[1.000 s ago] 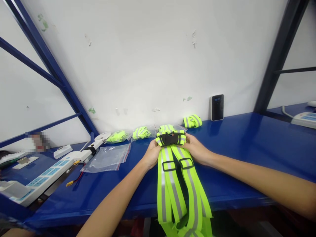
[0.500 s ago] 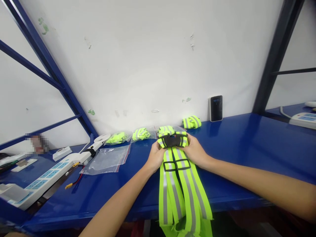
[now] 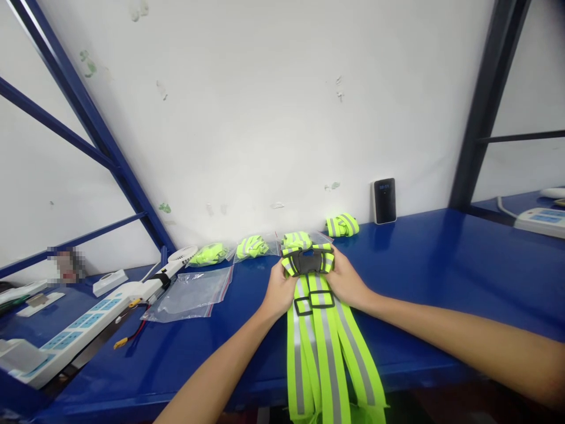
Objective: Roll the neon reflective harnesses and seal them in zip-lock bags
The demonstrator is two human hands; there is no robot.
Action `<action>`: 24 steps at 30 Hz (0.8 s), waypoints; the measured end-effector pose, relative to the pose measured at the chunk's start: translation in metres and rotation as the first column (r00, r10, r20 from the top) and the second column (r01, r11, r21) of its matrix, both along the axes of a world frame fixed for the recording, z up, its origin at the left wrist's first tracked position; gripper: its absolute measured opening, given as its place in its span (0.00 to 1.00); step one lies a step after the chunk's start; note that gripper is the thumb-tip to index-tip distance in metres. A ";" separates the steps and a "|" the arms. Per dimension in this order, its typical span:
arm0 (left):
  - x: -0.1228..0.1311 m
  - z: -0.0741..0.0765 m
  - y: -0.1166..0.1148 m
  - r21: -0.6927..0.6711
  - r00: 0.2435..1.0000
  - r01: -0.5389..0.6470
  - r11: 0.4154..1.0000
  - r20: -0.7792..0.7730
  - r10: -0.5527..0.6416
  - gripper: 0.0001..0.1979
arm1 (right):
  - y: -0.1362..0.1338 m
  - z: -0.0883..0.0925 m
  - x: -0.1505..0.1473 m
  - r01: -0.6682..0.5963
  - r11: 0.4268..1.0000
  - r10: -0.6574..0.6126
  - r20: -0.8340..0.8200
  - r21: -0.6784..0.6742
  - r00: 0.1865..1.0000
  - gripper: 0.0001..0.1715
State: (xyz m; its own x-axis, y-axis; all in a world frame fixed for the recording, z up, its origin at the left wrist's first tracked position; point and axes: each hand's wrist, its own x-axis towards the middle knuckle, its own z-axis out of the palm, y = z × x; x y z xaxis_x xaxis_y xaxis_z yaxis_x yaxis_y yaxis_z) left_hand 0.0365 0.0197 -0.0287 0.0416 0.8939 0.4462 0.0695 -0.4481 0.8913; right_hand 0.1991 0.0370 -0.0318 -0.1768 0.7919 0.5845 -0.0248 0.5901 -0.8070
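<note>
Between my two hands hangs a reflective vest (image 3: 332,353) of neon yellow-green straps with silver stripes. My left hand (image 3: 281,288) grips the strap at the left end of its black buckle (image 3: 310,262), and my right hand (image 3: 348,280) grips the right end. The buckle looks joined, with its two halves together. Below it hang two black slider frames (image 3: 321,299), and the loose straps drop over the table's front edge. The fingertips behind the vest are hidden.
On the blue table (image 3: 419,282), bagged yellow-green bundles (image 3: 251,247) line the wall, with a rolled one (image 3: 342,225) beside them. Clear plastic bags (image 3: 189,293) lie at left near a power strip (image 3: 83,324) and small fan (image 3: 182,254). A dark-screened device (image 3: 385,201) stands back right.
The buckle and both hands sit slightly lower in view, as does the background. The slider frames have shifted, the left one now lower and partly overlapped. The hanging straps have swung slightly right.
</note>
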 end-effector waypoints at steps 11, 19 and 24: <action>-0.001 0.001 -0.002 -0.001 1.000 0.010 1.000 -0.006 -0.010 0.15 | 0.001 -0.004 0.002 -0.068 0.998 0.068 0.009 -0.005 0.998 0.32; -0.004 0.004 -0.004 0.023 0.997 0.064 0.998 -0.043 -0.063 0.15 | -0.003 0.000 0.001 -0.130 0.991 0.130 0.018 -0.020 0.991 0.26; -0.007 0.004 0.001 0.018 0.999 0.002 1.000 -0.043 -0.001 0.16 | -0.004 0.000 0.001 -0.182 0.983 0.183 0.027 -0.035 0.983 0.28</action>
